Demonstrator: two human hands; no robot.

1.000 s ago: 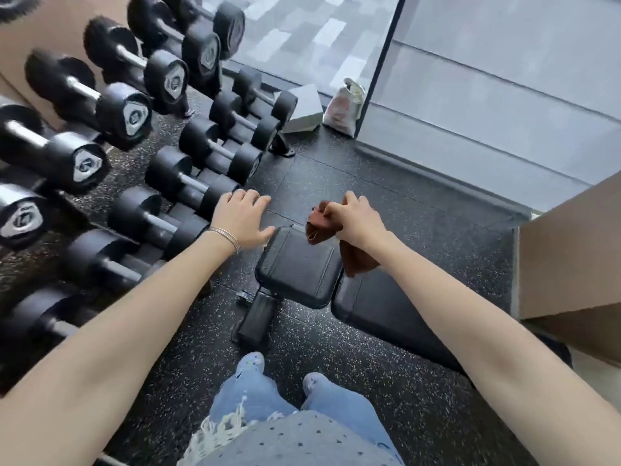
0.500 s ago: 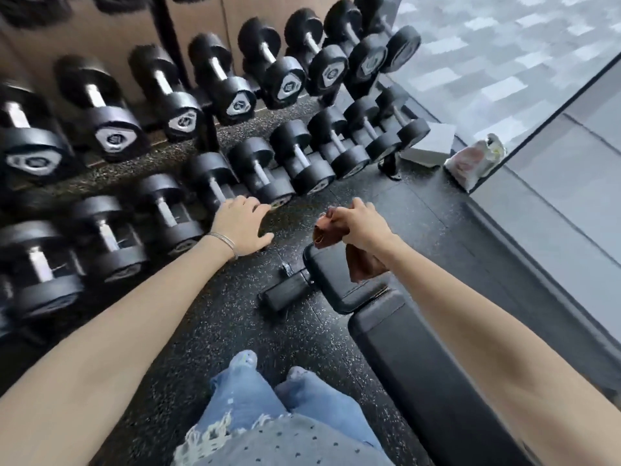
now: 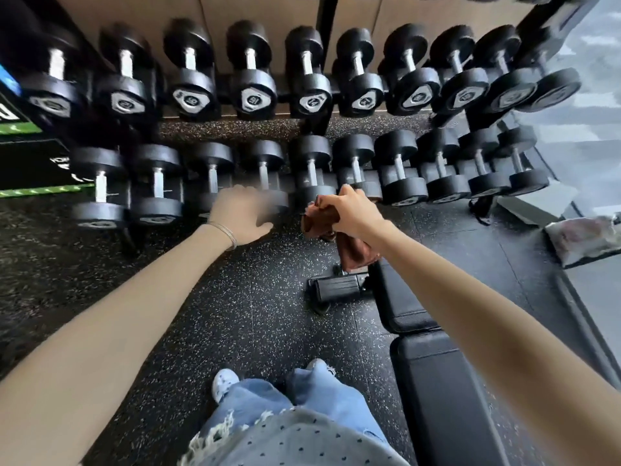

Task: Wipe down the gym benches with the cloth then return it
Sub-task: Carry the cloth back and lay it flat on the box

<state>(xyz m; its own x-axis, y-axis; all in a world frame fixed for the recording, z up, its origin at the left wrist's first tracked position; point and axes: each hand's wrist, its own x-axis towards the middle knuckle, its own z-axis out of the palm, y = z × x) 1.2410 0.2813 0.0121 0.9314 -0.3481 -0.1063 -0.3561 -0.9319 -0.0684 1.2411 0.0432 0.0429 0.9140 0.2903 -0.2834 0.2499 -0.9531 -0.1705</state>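
Speckled rubber floor [image 3: 235, 314], two-tier dumbbell rack [image 3: 302, 95] ahead, black gym bench [image 3: 437, 381] lower right. Right grip [image 3: 353, 211] is clenched around the brown cloth [image 3: 356, 252], held over the bench's rack-side end with its tail hanging below the wrist. Left grip [image 3: 240, 211] is released, blurred and holding nothing, in front of the lower dumbbell row.

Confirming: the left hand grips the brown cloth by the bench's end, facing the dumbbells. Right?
No. The head view shows the right hand gripping the brown cloth by the bench end, facing the dumbbells; the left hand holds nothing.
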